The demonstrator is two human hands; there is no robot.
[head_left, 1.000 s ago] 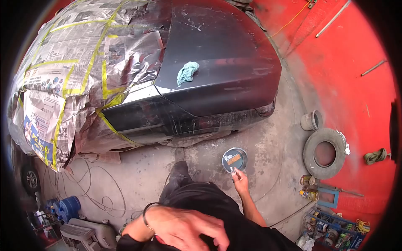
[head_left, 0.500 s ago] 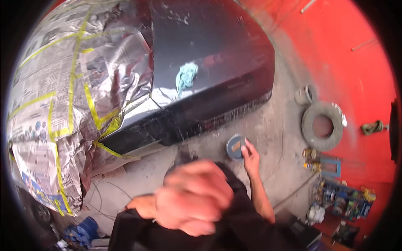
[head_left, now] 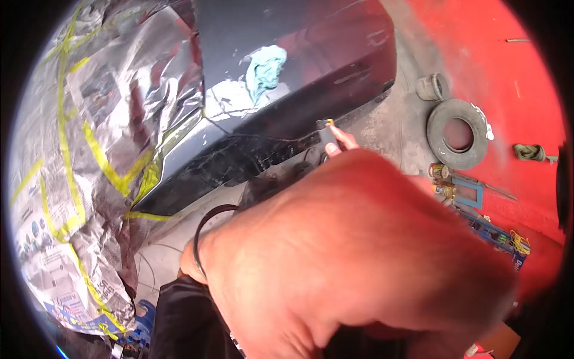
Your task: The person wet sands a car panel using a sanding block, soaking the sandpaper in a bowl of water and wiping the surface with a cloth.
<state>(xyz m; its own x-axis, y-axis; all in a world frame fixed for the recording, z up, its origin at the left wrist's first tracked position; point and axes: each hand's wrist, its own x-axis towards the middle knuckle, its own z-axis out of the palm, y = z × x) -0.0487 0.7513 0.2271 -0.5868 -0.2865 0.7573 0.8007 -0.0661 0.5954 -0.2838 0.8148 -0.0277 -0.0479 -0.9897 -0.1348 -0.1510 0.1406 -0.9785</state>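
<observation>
My left hand (head_left: 359,239) fills the foreground, very close to the camera and blurred, a dark band (head_left: 198,251) round its wrist. Its fingers cannot be made out. Beyond it, my right hand (head_left: 344,142) pinches a small flat dark-grey piece (head_left: 327,136) with a yellowish bit at its top end. That piece is held up near the lower edge of a dark car panel (head_left: 299,54), and I cannot tell whether they touch. On the panel's upper face lies a crumpled pale-green cloth (head_left: 266,69).
Newspaper (head_left: 137,78) fixed with yellow tape covers the car at left. A tyre (head_left: 439,128), a bucket (head_left: 431,88), small cans (head_left: 439,171) and a blue frame (head_left: 469,192) stand along the red wall (head_left: 514,107) at right.
My left hand has come much closer to the camera and spread rightward across the view. My right hand has risen toward the panel with the grey piece. The round container beside it is now hidden.
</observation>
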